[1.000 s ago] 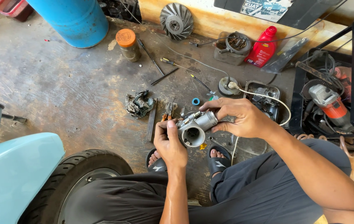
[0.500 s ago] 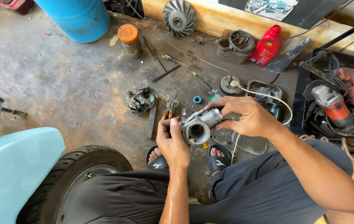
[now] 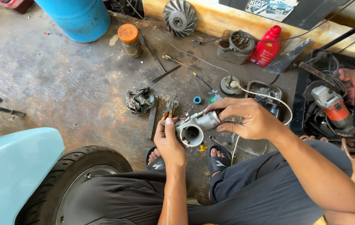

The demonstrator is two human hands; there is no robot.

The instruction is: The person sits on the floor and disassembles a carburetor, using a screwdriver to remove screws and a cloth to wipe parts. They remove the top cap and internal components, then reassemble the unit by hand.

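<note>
A small silver metal carburettor body [image 3: 196,127] with a round open bore is held over the concrete floor, just above my sandalled feet. My left hand [image 3: 168,141] grips its left side from below, thumb up along the edge. My right hand [image 3: 244,118] closes around its cylindrical right end, fingers curled over the top. A dirty black rag [image 3: 139,101], orange-handled pliers [image 3: 169,109] and a small blue ring [image 3: 197,100] lie on the floor just beyond the part.
A blue drum [image 3: 77,16], an orange-lidded jar [image 3: 129,39], a finned metal disc [image 3: 180,17], screwdrivers [image 3: 177,61] and a red bottle [image 3: 265,48] sit farther off. An angle grinder [image 3: 331,106] lies in a black frame at right. A scooter tyre [image 3: 77,171] and pale blue bodywork [image 3: 11,175] are at left.
Both hands have shifted the carburettor slightly; my right hand has slid further onto its cylindrical end. The camera has moved a little.
</note>
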